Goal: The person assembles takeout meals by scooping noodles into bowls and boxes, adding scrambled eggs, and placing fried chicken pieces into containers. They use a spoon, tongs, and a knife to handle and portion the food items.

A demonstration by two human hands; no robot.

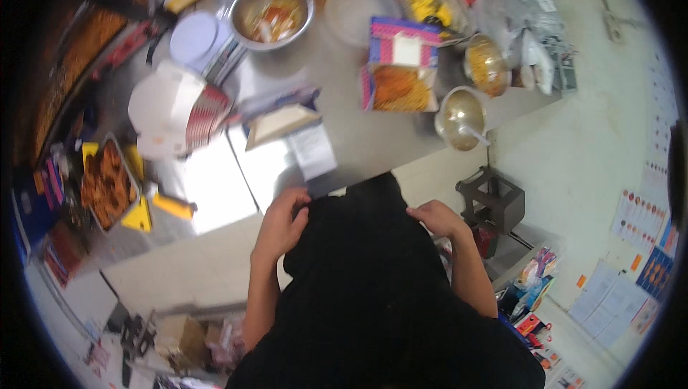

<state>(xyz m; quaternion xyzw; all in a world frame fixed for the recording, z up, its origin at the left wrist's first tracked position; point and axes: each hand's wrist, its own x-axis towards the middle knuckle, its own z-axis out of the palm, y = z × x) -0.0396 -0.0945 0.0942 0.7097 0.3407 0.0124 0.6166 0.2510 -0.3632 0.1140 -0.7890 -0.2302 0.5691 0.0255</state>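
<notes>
At the counter's front edge, my left hand (pixel 289 215) hovers with loosely bent fingers, its thumb apart and nothing visible in it. Beside the black clothing (pixel 365 246) on my front, my right hand (pixel 440 218) has its fingertips at the cloth; some fingers are hidden. Nearest the left hand is a white paper slip (pixel 313 151) on the steel counter (pixel 358 147). Behind the slip stands an open cardboard box (pixel 282 125), blurred. Right of it, an open pink and blue box (pixel 403 52) holds fried food (pixel 401 89) and noodles.
Metal bowls (pixel 272 14) stand at the back and a small bowl (pixel 461 118) near the right edge. At left lie stacked paper cartons (pixel 168 109), a tray of browned meat (pixel 107 185) and a yellow-handled tool (pixel 173 206). A dark stand (pixel 491 199) sits below, at right.
</notes>
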